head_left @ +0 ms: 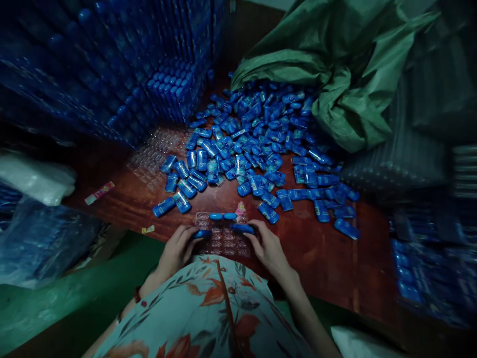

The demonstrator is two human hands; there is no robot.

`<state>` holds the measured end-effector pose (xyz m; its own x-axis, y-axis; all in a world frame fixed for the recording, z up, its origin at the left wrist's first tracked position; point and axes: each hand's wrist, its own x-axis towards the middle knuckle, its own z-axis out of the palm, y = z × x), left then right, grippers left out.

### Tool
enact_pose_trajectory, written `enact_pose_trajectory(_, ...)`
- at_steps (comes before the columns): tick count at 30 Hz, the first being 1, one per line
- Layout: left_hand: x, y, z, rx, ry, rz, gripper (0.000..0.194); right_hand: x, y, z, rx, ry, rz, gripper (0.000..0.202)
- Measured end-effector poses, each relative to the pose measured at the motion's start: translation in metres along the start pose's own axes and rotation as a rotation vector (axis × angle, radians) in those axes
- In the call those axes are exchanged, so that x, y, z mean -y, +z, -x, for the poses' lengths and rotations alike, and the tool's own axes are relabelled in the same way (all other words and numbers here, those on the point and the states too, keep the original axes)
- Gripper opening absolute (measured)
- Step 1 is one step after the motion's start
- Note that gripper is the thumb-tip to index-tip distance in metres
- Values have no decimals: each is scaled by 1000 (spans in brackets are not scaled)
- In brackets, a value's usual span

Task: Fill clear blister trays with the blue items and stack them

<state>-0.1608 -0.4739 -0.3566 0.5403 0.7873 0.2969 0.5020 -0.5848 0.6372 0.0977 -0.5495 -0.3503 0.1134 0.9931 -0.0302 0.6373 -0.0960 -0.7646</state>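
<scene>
- While both hands are over a transparent tray (228, 244), the left hand (173, 252) grips a first blue container (201, 233) narrowly between thumb and fingers, at the tray's left side.
- Right hand (271, 251): thumb and fingers likewise narrow, pinching a second blue container (242, 228) at the tray's right side; whether either container touches the tray cannot be told.
- Two blue containers (230, 216) lie end to end in the tray's far row, between and just beyond the two sets of fingertips.
- Loose pile (253, 144) of similar containers: beyond the fingers, on the reddish table (320, 268).
- Green sack (357, 99): past the pile, right of the fingers.
</scene>
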Motion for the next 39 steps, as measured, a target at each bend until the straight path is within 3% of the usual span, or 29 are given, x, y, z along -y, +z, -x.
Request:
enact_pose_trajectory(4,4,17,-11,2,29,19,26,7,19,-12,-25,-241,174,27)
enact_pose_trajectory(8,15,21,-18,58,125,-7,28,12,20,-20,52,-370,454,32)
enact_pose_trajectory(20,14,31,-29,93,254,-170,31,40,7,-35,300,-205,550,29)
enact_pose_trajectory(25,8,28,-36,225,328,-234,29,47,7,-39,347,-203,546,27)
enact_pose_trajectory(29,2,31,-49,324,443,-314,26,49,20,-45,284,-183,632,28)
enact_pose_trajectory(32,5,29,-55,308,413,-371,27,40,31,-43,171,-211,592,31)
enact_pose_trajectory(35,21,20,-50,175,308,-324,36,29,39,-32,-31,-214,462,35)
enact_pose_trajectory(37,36,12,-43,56,160,-292,39,21,39,-25,-170,-173,350,37)
enact_pose_trajectory(39,53,5,-36,20,6,-327,40,13,32,-25,-296,-103,259,33)
